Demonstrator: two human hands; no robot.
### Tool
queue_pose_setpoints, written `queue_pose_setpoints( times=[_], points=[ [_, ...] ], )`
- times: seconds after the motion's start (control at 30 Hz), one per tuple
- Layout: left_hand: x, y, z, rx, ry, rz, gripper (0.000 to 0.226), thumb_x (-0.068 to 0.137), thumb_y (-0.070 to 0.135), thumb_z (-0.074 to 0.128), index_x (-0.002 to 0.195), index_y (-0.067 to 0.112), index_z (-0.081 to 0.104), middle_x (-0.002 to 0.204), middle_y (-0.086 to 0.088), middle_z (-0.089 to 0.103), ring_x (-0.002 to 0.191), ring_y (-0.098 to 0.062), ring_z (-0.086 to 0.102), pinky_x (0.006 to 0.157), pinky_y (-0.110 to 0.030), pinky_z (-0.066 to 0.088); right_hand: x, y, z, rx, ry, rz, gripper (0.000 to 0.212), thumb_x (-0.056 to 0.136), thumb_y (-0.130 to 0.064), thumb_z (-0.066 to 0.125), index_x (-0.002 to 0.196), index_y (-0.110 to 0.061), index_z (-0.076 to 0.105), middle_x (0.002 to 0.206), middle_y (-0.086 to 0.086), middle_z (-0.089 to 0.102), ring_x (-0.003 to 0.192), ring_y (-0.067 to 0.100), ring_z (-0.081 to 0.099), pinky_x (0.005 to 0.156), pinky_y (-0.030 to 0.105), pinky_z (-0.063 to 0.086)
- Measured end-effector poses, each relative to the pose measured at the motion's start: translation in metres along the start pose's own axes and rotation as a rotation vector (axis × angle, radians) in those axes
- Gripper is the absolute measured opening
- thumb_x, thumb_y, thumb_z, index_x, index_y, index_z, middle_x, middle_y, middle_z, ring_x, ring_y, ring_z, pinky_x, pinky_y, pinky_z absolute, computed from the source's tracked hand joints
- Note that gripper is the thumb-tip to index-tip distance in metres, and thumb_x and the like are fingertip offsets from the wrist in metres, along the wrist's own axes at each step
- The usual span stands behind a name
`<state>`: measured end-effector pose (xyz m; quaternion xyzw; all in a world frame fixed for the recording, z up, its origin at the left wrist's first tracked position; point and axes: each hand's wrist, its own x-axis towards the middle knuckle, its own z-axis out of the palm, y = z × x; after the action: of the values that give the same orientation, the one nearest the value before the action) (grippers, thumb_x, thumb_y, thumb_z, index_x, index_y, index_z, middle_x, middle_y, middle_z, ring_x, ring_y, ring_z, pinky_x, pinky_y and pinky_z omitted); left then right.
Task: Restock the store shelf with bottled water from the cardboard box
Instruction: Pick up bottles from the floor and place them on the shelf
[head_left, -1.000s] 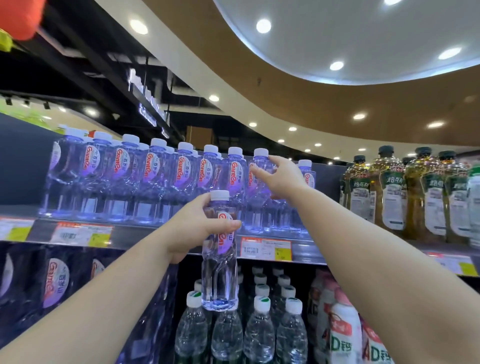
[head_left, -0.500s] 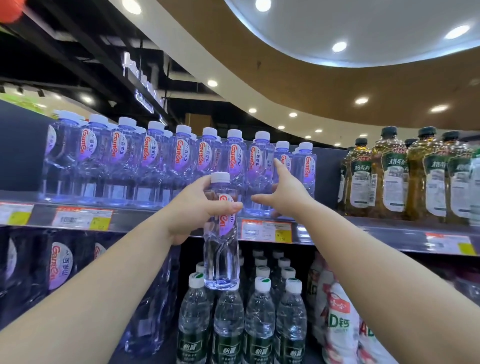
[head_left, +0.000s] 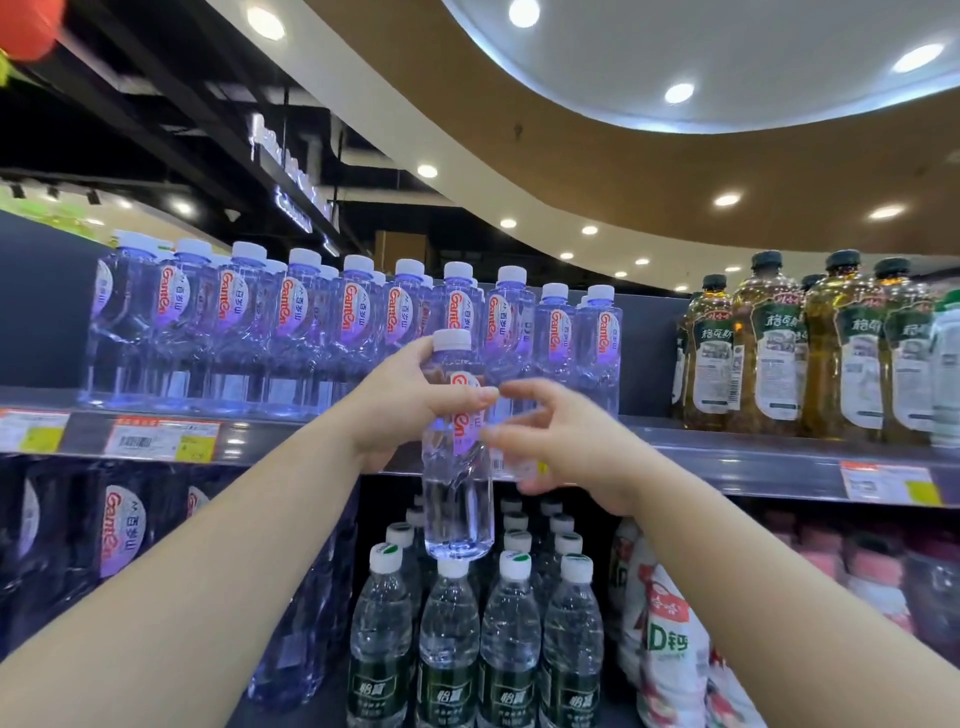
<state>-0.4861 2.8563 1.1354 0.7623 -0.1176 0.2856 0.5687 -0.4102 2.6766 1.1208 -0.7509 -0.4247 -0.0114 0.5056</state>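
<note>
While shelved, one bottle (head_left: 457, 467) aloft.

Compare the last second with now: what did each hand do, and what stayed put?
The right hand left the shelved bottles, where it had been touching one, and came back down toward the held bottle; its fingers now sit curled beside the label, with no grip visible. The left hand kept its grip near the bottle's neck. The shelf row and the tea bottles look unchanged.

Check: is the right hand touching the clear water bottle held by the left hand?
Cannot tell. In the head view the right hand is blurred beside the clear water bottle; no plain contact or gap. Left hand grips it.
</note>
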Motion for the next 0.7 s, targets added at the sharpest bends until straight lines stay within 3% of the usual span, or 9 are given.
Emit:
queue_pose_setpoints(
  times=[0.07, 0.17, 0.23, 0.3, 0.37, 0.5, 0.7],
  points=[
    [0.004, 0.004, 0.012, -0.024, -0.012, 0.020, 0.056, 0.072, 0.019, 0.085, 0.119, 0.033, 0.058, 0.083, 0.007, 0.076, 0.077, -0.007, 0.073, 0.056, -0.018, 0.053, -0.013, 0.005, 0.005, 0.050, -0.169, 0.099, 0.090, 0.066, -0.046, 0.083, 0.140, -0.045, 0.033, 0.112, -0.005, 0.066, 0.097, 0.011, 0.068, 0.072, 0.038, 0.061],
    [0.011, 0.005, 0.031, -0.019, -0.054, 0.041, 0.053, 0.072, 0.021, 0.086, 0.115, 0.036, 0.060, 0.087, 0.005, 0.076, 0.079, -0.009, 0.074, 0.056, -0.019, 0.054, -0.019, 0.010, 0.004, -0.010, -0.082, 0.022, 0.086, 0.071, -0.041, 0.082, 0.140, -0.049, 0.030, 0.109, 0.001, 0.064, 0.098, 0.014, 0.067, 0.071, 0.045, 0.061],
    [0.016, 0.007, 0.040, -0.024, -0.048, 0.053, 0.056, 0.066, 0.033, 0.088, 0.114, 0.040, 0.059, 0.095, 0.005, 0.076, 0.086, -0.011, 0.074, 0.061, -0.024, 0.057, -0.021, 0.010, -0.006, 0.000, -0.045, 0.006, 0.072, 0.072, -0.041, 0.081, 0.128, -0.055, 0.038, 0.109, 0.005, 0.067, 0.094, 0.013, 0.069, 0.067, 0.044, 0.062],
    [0.021, 0.011, 0.047, -0.055, -0.014, 0.037, 0.077, 0.059, 0.054, 0.085, 0.127, 0.040, 0.053, 0.114, 0.004, 0.069, 0.099, -0.017, 0.070, 0.078, -0.037, 0.058, -0.022, 0.006, -0.023, 0.039, -0.045, -0.014, 0.053, 0.074, -0.037, 0.081, 0.111, -0.057, 0.048, 0.101, 0.001, 0.072, 0.085, 0.007, 0.071, 0.065, 0.043, 0.062],
    [0.025, 0.013, 0.049, -0.084, 0.022, 0.028, 0.081, 0.062, 0.067, 0.075, 0.132, 0.034, 0.051, 0.120, 0.002, 0.065, 0.100, -0.020, 0.068, 0.085, -0.042, 0.056, -0.020, -0.001, -0.045, 0.043, -0.030, -0.038, 0.045, 0.076, -0.030, 0.081, 0.112, -0.042, 0.055, 0.095, 0.002, 0.074, 0.076, 0.007, 0.071, 0.062, 0.043, 0.061],
    [0.026, 0.003, 0.049, 0.132, 0.139, 0.089, 0.038, 0.083, 0.055, 0.066, 0.112, 0.031, 0.061, 0.105, 0.002, 0.068, 0.092, -0.014, 0.068, 0.076, -0.030, 0.053, -0.002, -0.021, -0.086, -0.014, 0.095, -0.057, 0.050, 0.075, -0.029, 0.082, 0.119, -0.031, 0.056, 0.101, 0.002, 0.073, 0.081, 0.018, 0.072, 0.055, 0.036, 0.058],
    [0.023, -0.014, 0.045, 0.324, 0.207, 0.117, 0.031, 0.087, 0.036, 0.071, 0.114, 0.023, 0.063, 0.090, 0.009, 0.068, 0.087, -0.007, 0.065, 0.067, -0.017, 0.045, 0.045, -0.011, -0.090, -0.033, 0.244, -0.019, 0.058, 0.076, -0.029, 0.082, 0.123, -0.031, 0.049, 0.105, -0.005, 0.069, 0.097, 0.016, 0.068, 0.063, 0.046, 0.061]
  ],
)
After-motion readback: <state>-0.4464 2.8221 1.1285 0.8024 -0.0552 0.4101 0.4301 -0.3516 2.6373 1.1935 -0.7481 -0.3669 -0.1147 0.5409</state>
